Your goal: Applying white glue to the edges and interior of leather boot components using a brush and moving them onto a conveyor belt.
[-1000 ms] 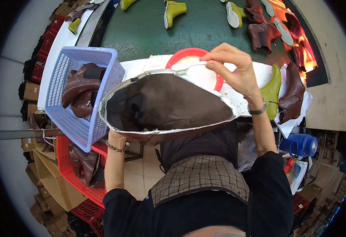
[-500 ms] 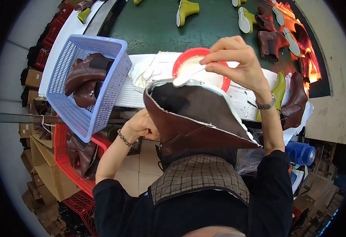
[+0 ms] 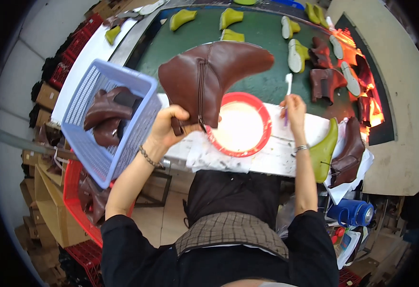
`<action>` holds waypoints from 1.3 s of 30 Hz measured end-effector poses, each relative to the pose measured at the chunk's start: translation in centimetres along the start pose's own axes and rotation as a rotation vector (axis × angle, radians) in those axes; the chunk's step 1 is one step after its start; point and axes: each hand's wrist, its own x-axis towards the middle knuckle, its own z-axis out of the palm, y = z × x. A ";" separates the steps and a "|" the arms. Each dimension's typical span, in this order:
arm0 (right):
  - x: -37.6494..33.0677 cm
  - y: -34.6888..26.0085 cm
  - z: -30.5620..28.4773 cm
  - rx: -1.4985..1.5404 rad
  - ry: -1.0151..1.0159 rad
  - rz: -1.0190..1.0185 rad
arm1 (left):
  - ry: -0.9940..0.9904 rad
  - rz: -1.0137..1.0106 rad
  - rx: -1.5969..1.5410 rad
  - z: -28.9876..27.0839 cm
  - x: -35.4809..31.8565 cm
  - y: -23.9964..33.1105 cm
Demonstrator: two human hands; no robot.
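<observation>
A brown leather boot upper (image 3: 185, 79) with a side zipper is held up over the bench by my left hand (image 3: 164, 126). The fingers grip its narrow lower end, beside the zipper pull; the broad edge is on top. My right hand (image 3: 294, 109) pinches a toothbrush (image 3: 288, 85), white head up and purple handle end below the fingers. Between the hands stands a red bowl (image 3: 266, 126) of white liquid, partly covered by the boot upper. To the right of my right hand are a yellow-green boot form (image 3: 325, 150) and a brown boot (image 3: 350, 155).
A blue basket (image 3: 150, 86) with brown boots stands at left, above a red crate (image 3: 71, 191) of more boots. Several yellow-green forms (image 3: 183, 18) and brown boots (image 3: 326, 83) lie on the green belt (image 3: 157, 52), near a glowing orange heater (image 3: 374, 112). A blue jug (image 3: 350, 213) is at lower right.
The boot upper has been raised away from me and turned, its zipper side now facing up. My right hand has moved off its edge to the right, with the brush now upright.
</observation>
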 end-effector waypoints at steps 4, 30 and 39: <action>-1.5 1.9 3.6 -0.137 0.166 -0.039 | 0.123 0.046 0.018 -0.4 8.5 2.2; -1.4 2.4 2.8 -0.152 0.119 -0.134 | 0.290 1.856 1.777 4.6 10.2 8.2; -2.6 1.7 3.0 -0.063 0.096 -0.135 | 2.191 0.496 1.645 -18.5 -41.0 2.1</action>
